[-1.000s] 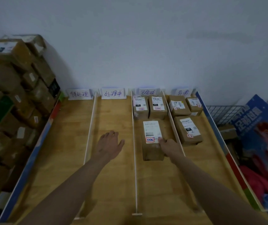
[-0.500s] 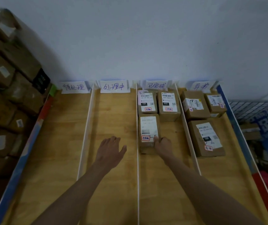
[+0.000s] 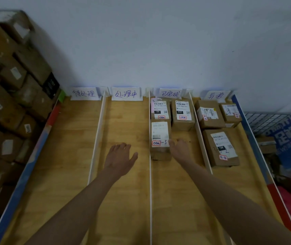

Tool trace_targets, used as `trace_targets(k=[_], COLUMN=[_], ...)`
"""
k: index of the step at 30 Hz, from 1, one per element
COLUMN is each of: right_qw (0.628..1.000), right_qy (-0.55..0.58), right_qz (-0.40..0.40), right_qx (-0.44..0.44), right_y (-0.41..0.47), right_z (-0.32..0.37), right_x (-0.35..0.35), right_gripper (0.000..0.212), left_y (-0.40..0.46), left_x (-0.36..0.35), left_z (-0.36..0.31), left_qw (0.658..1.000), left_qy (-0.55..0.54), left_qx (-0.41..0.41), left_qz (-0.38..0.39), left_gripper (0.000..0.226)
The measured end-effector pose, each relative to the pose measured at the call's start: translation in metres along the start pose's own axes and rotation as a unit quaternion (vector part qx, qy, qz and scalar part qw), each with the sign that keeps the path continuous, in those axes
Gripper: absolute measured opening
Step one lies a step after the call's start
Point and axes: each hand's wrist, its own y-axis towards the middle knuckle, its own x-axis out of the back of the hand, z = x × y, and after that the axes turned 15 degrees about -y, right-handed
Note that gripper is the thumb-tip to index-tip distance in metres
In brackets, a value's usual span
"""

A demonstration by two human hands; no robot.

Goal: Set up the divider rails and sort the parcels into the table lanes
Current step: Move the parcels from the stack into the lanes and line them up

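A person's right hand (image 3: 178,149) touches the near parcel (image 3: 160,138) in the third lane, fingers hidden, grip unclear; the left hand (image 3: 119,159) hovers flat, fingers spread, over the second lane. Stacked cartons (image 3: 8,96) crowd the table's (image 3: 61,156) left edge.

i'm looking at a parcel sorting station: a wooden table (image 3: 56,165) split by white divider rails (image 3: 95,138) into lanes with handwritten labels (image 3: 83,94), labelled parcels (image 3: 182,114), stacked cartons (image 3: 8,96) alongside.
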Motion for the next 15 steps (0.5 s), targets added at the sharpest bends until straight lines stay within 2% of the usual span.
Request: trace_targets(k=[5,9,15], right_qw=[0.973,0.942,0.918], right_qy=[-0.136,-0.227,-0.258], right_qz=[-0.11,-0.137,-0.168], right_qx=[0.149,0.206,0.252], right_y=[-0.057,-0.116,-0.205], right_z=[0.021,0.043,0.07], right_x=[0.032,0.045,0.037], right_gripper=[0.04,0.052,0.057], left_y=[-0.035,-0.077,-0.16], left_x=[0.044,0.08,0.118], left_z=[-0.002,0.005,0.03], left_qw=[0.999,0.996,0.991], left_qy=[0.021,0.04,0.046], left_qx=[-0.016,-0.023,-0.021], left_qz=[-0.038,-0.074,-0.126], left_gripper=[0.058,0.056,0.053])
